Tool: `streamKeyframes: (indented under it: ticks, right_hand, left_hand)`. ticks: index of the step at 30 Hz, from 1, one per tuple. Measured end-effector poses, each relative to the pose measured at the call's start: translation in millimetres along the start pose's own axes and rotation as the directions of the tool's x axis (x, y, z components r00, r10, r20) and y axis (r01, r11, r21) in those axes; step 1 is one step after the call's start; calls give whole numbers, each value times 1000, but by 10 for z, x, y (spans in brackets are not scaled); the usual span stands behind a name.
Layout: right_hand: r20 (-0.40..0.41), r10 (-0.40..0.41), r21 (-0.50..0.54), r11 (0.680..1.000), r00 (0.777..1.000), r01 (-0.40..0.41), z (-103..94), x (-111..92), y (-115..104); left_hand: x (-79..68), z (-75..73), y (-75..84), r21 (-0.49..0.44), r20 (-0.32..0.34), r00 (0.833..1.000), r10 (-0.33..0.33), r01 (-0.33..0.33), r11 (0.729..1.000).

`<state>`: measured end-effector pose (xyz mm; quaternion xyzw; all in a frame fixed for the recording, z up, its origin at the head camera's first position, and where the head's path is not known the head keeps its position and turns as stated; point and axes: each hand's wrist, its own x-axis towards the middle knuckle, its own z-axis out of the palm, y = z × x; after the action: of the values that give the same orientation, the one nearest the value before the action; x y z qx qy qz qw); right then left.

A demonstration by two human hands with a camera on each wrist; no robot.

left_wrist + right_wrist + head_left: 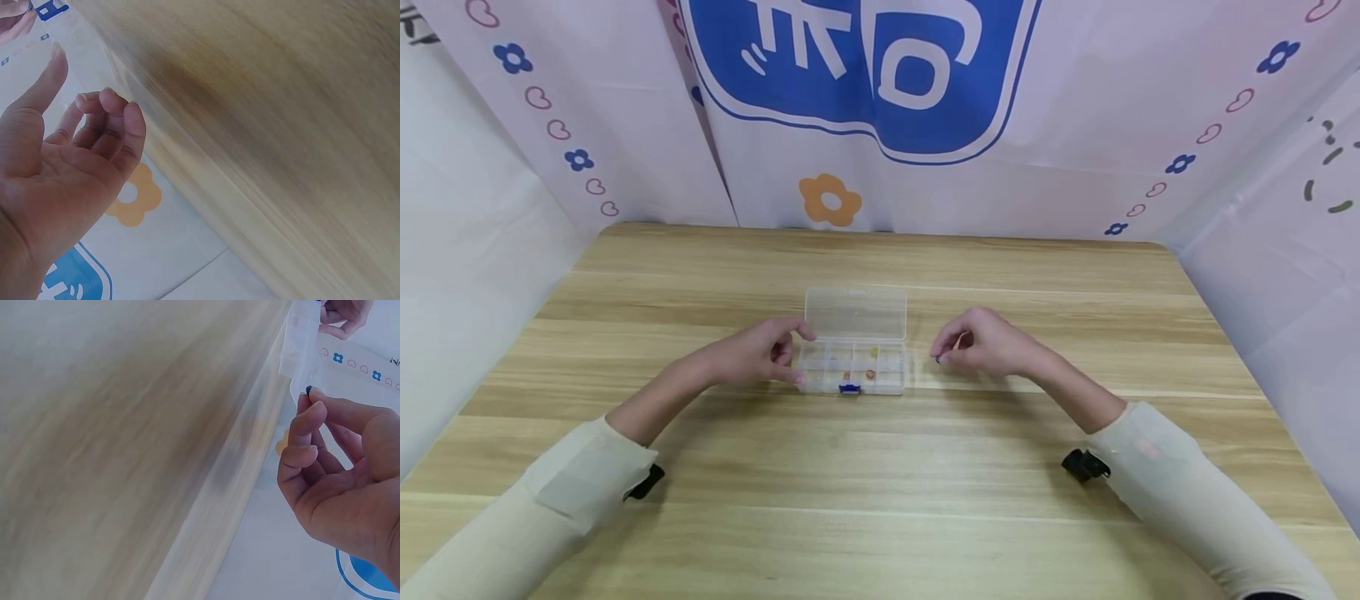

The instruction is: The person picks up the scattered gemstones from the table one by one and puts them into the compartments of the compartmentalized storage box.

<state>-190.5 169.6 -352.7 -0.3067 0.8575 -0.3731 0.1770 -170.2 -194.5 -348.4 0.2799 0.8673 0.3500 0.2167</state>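
A clear plastic compartment box (891, 382) lies on the table with its lid (856, 314) folded back behind it. Small orange pieces (870, 374) and a yellowish piece (875, 352) sit in some compartments; a blue clasp (850, 388) is at the front. My left hand (748, 354) holds the box's left end, thumb near the front corner and index finger near the back. To the right of the box, my right hand (992, 343) pinches a tiny dark blue piece (309, 390) between thumb and index finger. Its exact kind is too small to tell.
The wooden table (850, 483) spreads around the box. A white printed cloth (760, 167) hangs behind the table's far edge, with white sheets at both sides. Black straps (1084, 465) show at the sleeves.
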Motion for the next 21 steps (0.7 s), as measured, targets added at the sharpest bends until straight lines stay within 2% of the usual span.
streamKeyframes:
  ticks: [10, 21]
  right_hand:
    - [-15, -13, -1, 1000, 1000, 13, 35, 75, -53]
    - [8, -38, 43, 998, 999, 37, 99, 145, -120]
  left_hand:
    - [-14, -1, 14, 2, -6, 1000, 12, -12, 1000]
    - [-2, 4, -23, 10, -3, 1000, 3, -3, 1000]
